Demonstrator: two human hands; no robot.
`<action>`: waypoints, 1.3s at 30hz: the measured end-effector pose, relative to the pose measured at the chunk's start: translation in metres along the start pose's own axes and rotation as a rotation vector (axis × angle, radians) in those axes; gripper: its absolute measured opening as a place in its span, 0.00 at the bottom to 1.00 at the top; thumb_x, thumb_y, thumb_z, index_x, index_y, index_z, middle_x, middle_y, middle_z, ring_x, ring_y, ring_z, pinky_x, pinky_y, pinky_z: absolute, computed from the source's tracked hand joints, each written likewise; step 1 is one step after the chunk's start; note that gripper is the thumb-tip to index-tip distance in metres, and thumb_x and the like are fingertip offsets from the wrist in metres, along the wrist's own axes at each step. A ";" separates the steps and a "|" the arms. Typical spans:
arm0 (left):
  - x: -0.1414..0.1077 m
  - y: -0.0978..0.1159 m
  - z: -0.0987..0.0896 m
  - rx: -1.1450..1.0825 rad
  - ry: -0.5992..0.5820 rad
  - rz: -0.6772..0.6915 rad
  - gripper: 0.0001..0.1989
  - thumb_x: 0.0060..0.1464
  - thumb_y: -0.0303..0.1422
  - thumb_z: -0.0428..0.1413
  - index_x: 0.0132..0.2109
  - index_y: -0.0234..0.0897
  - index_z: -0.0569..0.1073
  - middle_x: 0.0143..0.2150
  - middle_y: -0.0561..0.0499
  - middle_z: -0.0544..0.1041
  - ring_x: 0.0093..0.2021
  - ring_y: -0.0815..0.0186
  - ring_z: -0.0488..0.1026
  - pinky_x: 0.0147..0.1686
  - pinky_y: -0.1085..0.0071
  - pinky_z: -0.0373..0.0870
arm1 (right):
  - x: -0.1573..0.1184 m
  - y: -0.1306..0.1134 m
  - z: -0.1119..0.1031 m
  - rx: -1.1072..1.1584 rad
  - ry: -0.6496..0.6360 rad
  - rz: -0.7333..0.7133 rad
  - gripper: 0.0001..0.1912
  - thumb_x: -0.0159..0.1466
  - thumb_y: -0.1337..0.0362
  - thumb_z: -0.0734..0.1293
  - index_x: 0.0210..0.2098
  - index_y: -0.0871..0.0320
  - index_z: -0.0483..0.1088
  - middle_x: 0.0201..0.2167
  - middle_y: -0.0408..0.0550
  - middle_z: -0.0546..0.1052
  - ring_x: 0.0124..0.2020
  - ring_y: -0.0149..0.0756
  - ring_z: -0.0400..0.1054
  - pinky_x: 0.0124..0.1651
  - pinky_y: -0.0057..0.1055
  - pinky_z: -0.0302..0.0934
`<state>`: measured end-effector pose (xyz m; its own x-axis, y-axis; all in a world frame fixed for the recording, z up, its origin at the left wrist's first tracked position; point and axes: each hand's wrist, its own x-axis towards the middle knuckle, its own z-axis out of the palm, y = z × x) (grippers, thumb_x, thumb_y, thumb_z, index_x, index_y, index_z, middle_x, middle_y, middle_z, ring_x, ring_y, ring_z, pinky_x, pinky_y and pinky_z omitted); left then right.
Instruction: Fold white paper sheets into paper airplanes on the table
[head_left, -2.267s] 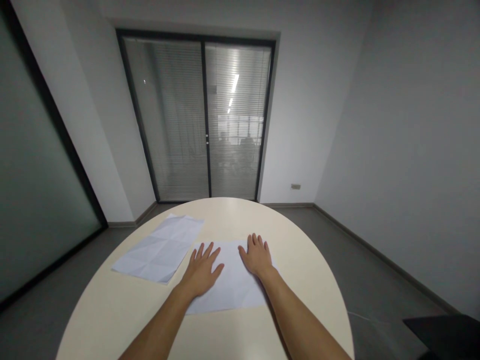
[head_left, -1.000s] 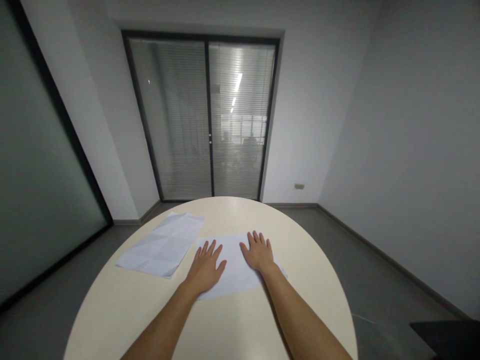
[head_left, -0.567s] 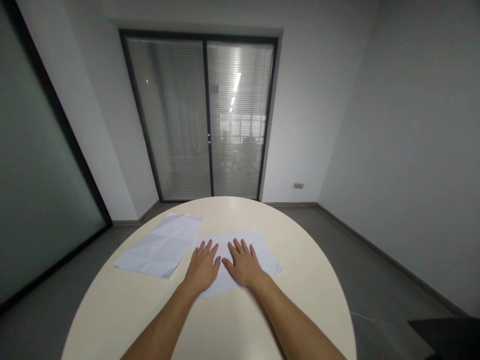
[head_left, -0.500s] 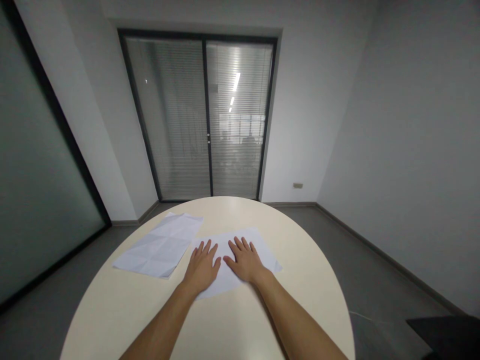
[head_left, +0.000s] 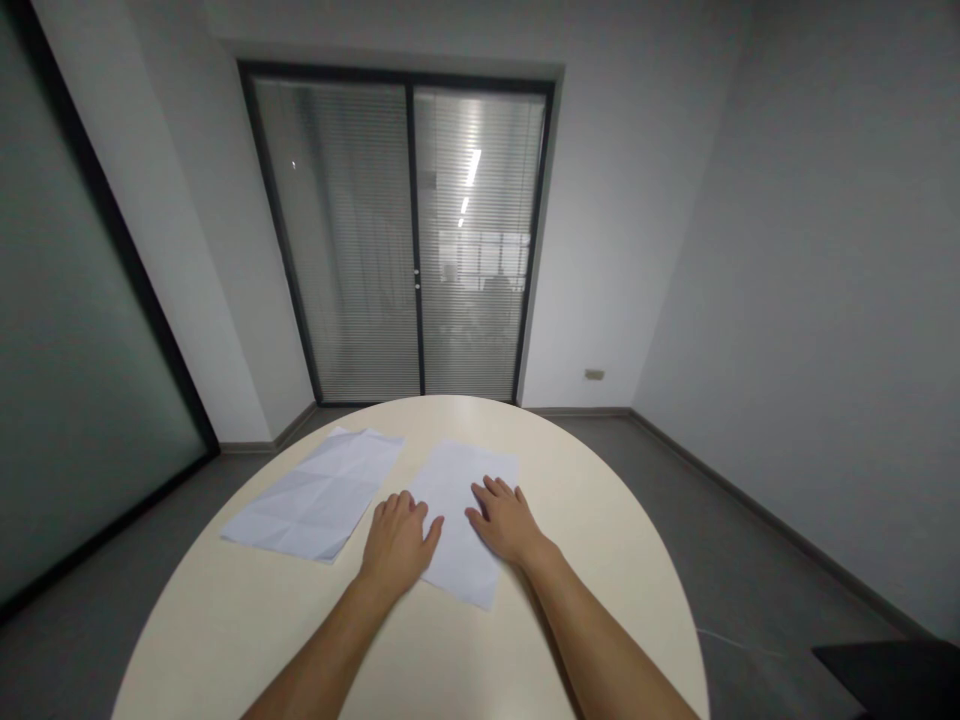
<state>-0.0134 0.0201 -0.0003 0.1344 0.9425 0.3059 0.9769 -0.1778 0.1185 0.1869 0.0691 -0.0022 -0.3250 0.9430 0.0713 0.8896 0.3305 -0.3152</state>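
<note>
We see the plain white sheet [head_left: 457, 475] at lower centre, flat on the round table [head_left: 615, 590]. Just changed: it has swung round, from lying more crosswise under both hands to its long sides running away from us, slightly slanted. So what differs is its orientation; it looks flat, and no fresh fold shows. Left hand [head_left: 394, 545] is on its left edge, fingers bent, thumb held apart, closed on nothing we can see; can't tell if the fingertips press the paper. Right hand [head_left: 510, 525] is at the right edge, fingers spread and slightly bent, not gripping, thumb over the sheet. Creased white paper [head_left: 315, 500] lies left of centre, beside the left hand, untouched. Blinds-covered glass panels [head_left: 345, 250] at upper centre; a dark object [head_left: 892, 675], unclear, at lower right.
</note>
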 end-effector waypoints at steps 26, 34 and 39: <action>-0.003 -0.025 0.018 -0.142 -0.278 0.168 0.31 0.66 0.49 0.44 0.71 0.43 0.59 0.75 0.46 0.51 0.74 0.53 0.45 0.71 0.49 0.42 | -0.006 0.010 -0.002 -0.024 -0.017 -0.056 0.30 0.73 0.52 0.52 0.69 0.57 0.57 0.73 0.55 0.50 0.75 0.52 0.34 0.71 0.55 0.29; -0.003 -0.022 0.005 -0.215 -0.189 0.192 0.26 0.66 0.43 0.47 0.67 0.42 0.66 0.71 0.45 0.61 0.71 0.56 0.57 0.70 0.52 0.49 | -0.008 -0.002 -0.002 0.044 -0.130 -0.148 0.34 0.72 0.46 0.51 0.72 0.53 0.51 0.74 0.51 0.47 0.75 0.51 0.35 0.72 0.53 0.31; -0.010 -0.016 -0.012 -0.282 -0.354 0.293 0.36 0.59 0.52 0.54 0.70 0.47 0.59 0.75 0.46 0.51 0.74 0.50 0.44 0.70 0.48 0.45 | -0.004 -0.010 -0.001 -0.004 -0.151 -0.072 0.35 0.72 0.46 0.49 0.73 0.56 0.48 0.75 0.51 0.43 0.75 0.54 0.31 0.72 0.56 0.29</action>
<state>-0.0323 0.0104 0.0067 0.4899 0.8712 0.0330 0.8141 -0.4706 0.3403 0.1795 0.0619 0.0020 -0.4322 0.9004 -0.0499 0.8635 0.3973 -0.3106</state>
